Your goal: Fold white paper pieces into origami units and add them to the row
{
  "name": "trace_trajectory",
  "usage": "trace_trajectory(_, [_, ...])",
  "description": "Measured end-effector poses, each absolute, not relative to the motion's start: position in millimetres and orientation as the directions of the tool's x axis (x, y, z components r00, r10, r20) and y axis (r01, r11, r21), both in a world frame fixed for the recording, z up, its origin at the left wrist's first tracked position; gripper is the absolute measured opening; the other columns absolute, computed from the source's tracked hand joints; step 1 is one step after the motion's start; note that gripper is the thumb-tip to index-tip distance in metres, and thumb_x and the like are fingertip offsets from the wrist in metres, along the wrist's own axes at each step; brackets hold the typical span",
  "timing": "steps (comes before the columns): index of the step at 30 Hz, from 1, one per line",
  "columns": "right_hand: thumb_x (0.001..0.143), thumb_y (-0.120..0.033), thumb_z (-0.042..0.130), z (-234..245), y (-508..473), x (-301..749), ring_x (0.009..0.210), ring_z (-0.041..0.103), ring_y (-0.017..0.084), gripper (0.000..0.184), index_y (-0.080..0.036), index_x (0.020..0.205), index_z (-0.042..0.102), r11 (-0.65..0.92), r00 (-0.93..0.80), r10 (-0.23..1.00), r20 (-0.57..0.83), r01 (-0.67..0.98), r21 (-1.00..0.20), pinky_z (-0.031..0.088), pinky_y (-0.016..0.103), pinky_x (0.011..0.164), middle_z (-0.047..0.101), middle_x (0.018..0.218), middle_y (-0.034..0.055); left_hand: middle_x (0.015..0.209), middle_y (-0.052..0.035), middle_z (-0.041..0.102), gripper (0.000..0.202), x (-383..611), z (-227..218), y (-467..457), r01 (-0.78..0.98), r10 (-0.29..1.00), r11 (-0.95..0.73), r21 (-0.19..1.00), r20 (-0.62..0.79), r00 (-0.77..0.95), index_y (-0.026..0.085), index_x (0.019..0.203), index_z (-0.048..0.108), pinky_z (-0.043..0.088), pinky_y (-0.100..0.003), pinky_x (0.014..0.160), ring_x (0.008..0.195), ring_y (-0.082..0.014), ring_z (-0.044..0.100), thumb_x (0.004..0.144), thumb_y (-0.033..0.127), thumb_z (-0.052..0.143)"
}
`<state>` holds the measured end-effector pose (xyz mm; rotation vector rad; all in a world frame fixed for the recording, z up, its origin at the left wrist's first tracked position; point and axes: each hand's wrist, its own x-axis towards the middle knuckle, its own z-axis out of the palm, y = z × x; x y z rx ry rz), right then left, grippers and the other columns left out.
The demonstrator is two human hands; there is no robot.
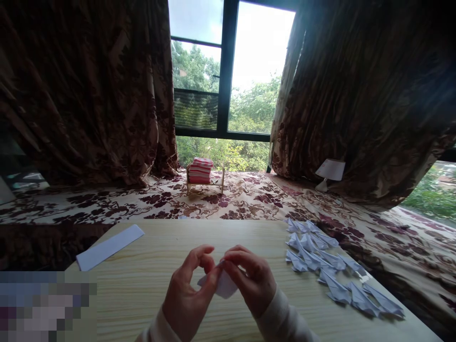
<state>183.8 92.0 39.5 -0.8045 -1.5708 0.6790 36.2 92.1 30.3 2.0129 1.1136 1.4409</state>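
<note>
Between my two hands, above the middle of the wooden table (156, 285), is a small piece of folded white paper (226, 284). My left hand (194, 287) pinches its left side, thumb against the paper and the index finger curled above. The fingers of my right hand (251, 275) close on its upper right edge. Part of the paper is hidden behind my fingers. Several folded white paper pieces (333, 287) with pointed ends lie in rows on the right of the table. At the left lies a flat white strip of paper (110, 247).
Beyond the table, a flower-patterned cloth (256, 194) covers a ledge below the window. On it stand a small rack (223, 180) with folded red-and-white striped cloths (200, 171) and a white lamp (331, 169). Dark curtains (89, 95) hang on both sides. The lower left corner is blurred out.
</note>
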Motion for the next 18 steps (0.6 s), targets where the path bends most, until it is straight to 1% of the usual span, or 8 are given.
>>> trace_trajectory(1, [0.079, -0.019, 0.055, 40, 92, 184, 0.064, 0.055, 0.015, 0.013, -0.016, 0.072, 0.065, 0.587, -0.065, 0.81, 0.583, 0.105, -0.803, 0.045, 0.025, 0.056, 0.058, 0.07, 0.0043, 0.071, 0.0021, 0.058, 0.018, 36, 30, 93, 0.328, 0.837, -0.547, 0.77, 0.515, 0.186, 0.02, 0.098, 0.053, 0.048, -0.022, 0.062, 0.067, -0.0128, 0.059, 0.081, 0.024, 0.051])
trace_trajectory(3, [0.08, -0.022, 0.054, 39, 91, 184, 0.065, 0.054, 0.015, 0.013, -0.016, 0.073, 0.064, 0.572, -0.048, 0.82, 0.57, 0.089, -0.815, 0.044, 0.024, 0.056, 0.057, 0.071, 0.0042, 0.07, -0.0005, 0.057, 0.016, 37, 32, 93, 0.297, 0.846, -0.519, 0.801, 0.433, 0.31, 0.018, 0.083, 0.058, 0.047, -0.022, 0.062, 0.067, -0.0138, 0.057, 0.085, 0.028, 0.046])
trace_trajectory(5, [0.081, -0.024, 0.053, 37, 92, 183, 0.064, 0.052, 0.014, 0.015, -0.016, 0.072, 0.061, 0.567, -0.036, 0.823, 0.567, 0.116, -0.816, 0.043, 0.024, 0.055, 0.055, 0.069, 0.0033, 0.067, -0.0017, 0.055, 0.029, 39, 33, 92, 0.315, 0.822, -0.546, 0.776, 0.424, 0.38, 0.017, 0.066, 0.057, 0.045, -0.023, 0.061, 0.066, -0.0138, 0.055, 0.087, 0.03, 0.041])
trace_trajectory(6, [0.081, -0.026, 0.053, 35, 93, 183, 0.063, 0.051, 0.014, 0.016, -0.016, 0.07, 0.06, 0.565, -0.021, 0.823, 0.568, 0.137, -0.813, 0.042, 0.023, 0.054, 0.054, 0.068, 0.0027, 0.065, -0.0016, 0.053, 0.032, 40, 33, 91, 0.332, 0.818, -0.557, 0.761, 0.434, 0.378, 0.017, 0.062, 0.055, 0.044, -0.023, 0.061, 0.064, -0.0135, 0.054, 0.087, 0.03, 0.04])
trace_trajectory(10, [0.08, -0.034, 0.055, 33, 101, 195, 0.055, 0.047, 0.012, 0.021, -0.016, 0.069, 0.056, 0.5, 0.109, 0.852, 0.513, 0.124, -0.857, 0.038, 0.022, 0.047, 0.051, 0.062, -0.0001, 0.062, -0.0001, 0.048, 0.033, 40, 29, 90, 0.371, 0.829, -0.552, 0.747, 0.442, 0.344, 0.018, 0.061, 0.051, 0.041, -0.023, 0.059, 0.06, -0.0128, 0.051, 0.088, 0.03, 0.038])
trace_trajectory(14, [0.077, -0.043, 0.057, 35, 108, 219, 0.05, 0.046, 0.011, 0.026, -0.017, 0.074, 0.057, 0.409, 0.348, 0.846, 0.404, 0.062, -0.91, 0.037, 0.022, 0.045, 0.052, 0.059, -0.0014, 0.061, -0.0004, 0.049, 0.031, 32, 28, 96, 0.382, 0.837, -0.539, 0.75, 0.43, 0.338, 0.018, 0.061, 0.053, 0.041, -0.026, 0.063, 0.063, -0.0145, 0.052, 0.086, 0.029, 0.038])
trace_trajectory(16, [0.075, -0.041, 0.059, 35, 108, 221, 0.055, 0.049, 0.013, 0.024, -0.017, 0.072, 0.058, 0.455, 0.305, 0.822, 0.481, 0.155, -0.877, 0.039, 0.023, 0.049, 0.053, 0.06, -0.0008, 0.061, -0.0005, 0.05, 0.029, 29, 33, 99, 0.372, 0.858, -0.51, 0.775, 0.426, 0.288, 0.018, 0.061, 0.053, 0.042, -0.026, 0.063, 0.064, -0.0153, 0.053, 0.085, 0.027, 0.037])
trace_trajectory(18, [0.078, -0.035, 0.057, 35, 104, 214, 0.059, 0.05, 0.014, 0.02, -0.017, 0.069, 0.058, 0.537, 0.13, 0.809, 0.574, 0.237, -0.81, 0.041, 0.023, 0.053, 0.053, 0.063, 0.0005, 0.067, -0.0008, 0.052, 0.02, 30, 39, 100, 0.341, 0.856, -0.516, 0.786, 0.45, 0.256, 0.019, 0.072, 0.056, 0.043, -0.027, 0.065, 0.068, -0.0159, 0.054, 0.082, 0.024, 0.04])
